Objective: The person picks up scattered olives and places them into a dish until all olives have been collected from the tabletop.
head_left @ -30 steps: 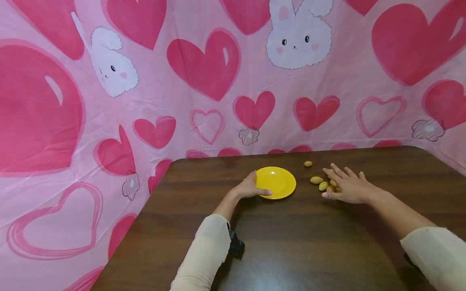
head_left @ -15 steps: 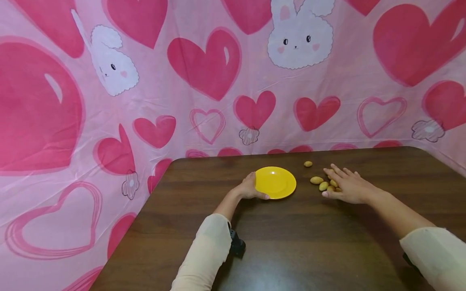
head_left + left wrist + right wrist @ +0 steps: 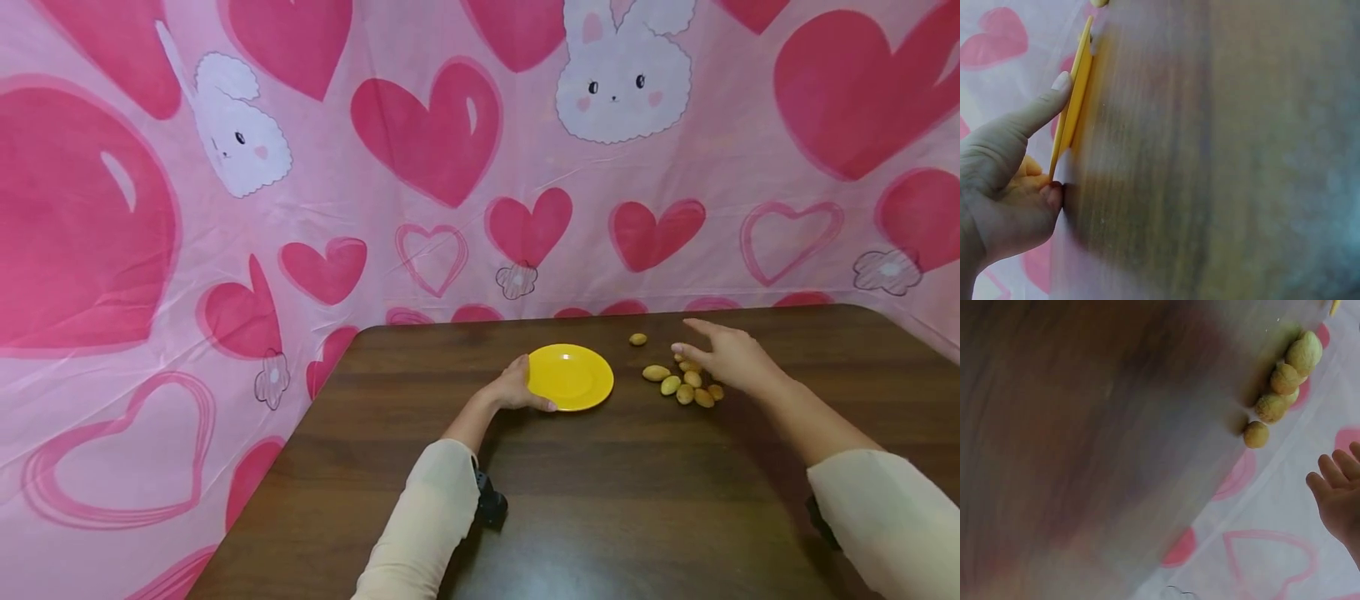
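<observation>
A round yellow plate (image 3: 573, 377) lies on the dark wooden table. My left hand (image 3: 514, 388) holds its left rim; in the left wrist view the thumb (image 3: 1047, 106) lies along the plate's top side, and curled fingertips meet the rim from below. To the right of the plate is a loose cluster of small yellow-brown oval pieces (image 3: 685, 394), like baby potatoes. Over the back of this cluster hovers my right hand (image 3: 738, 358), fingers extended and partly hiding a few pieces. The right wrist view shows that hand (image 3: 1341, 503) raised, holding nothing.
One more small oval piece (image 3: 637, 339) lies apart, behind the cluster near the table's (image 3: 600, 483) back edge. A pink cloth (image 3: 435, 283) with hearts and rabbits hangs behind and to the left of the table.
My right hand has lifted off the cluster and shifted toward the back, uncovering several pieces. The left hand's thumb has slid back toward the plate's rim; the plate has stayed put.
</observation>
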The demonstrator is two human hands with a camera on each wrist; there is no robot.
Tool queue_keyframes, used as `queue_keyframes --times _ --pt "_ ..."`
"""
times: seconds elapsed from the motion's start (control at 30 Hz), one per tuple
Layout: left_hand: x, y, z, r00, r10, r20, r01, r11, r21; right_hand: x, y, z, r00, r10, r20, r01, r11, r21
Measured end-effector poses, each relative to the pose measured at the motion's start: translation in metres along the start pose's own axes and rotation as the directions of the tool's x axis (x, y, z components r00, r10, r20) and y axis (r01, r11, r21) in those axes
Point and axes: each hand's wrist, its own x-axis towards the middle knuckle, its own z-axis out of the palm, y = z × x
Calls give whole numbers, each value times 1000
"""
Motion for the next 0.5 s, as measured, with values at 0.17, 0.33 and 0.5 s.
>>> queue_keyframes --times 0.17,0.33,0.5 --pt "-2 0 0 1000 -3 2 3 1000 0 3 13 2 989 120 -89 -109 987 121" --pt "-1 0 2 1000 3 2 -3 1000 4 0 25 3 977 199 -79 -184 969 166" --pt "2 -1 2 1000 22 -1 -22 1000 -8 -2 35 3 967 254 -11 -247 951 187"
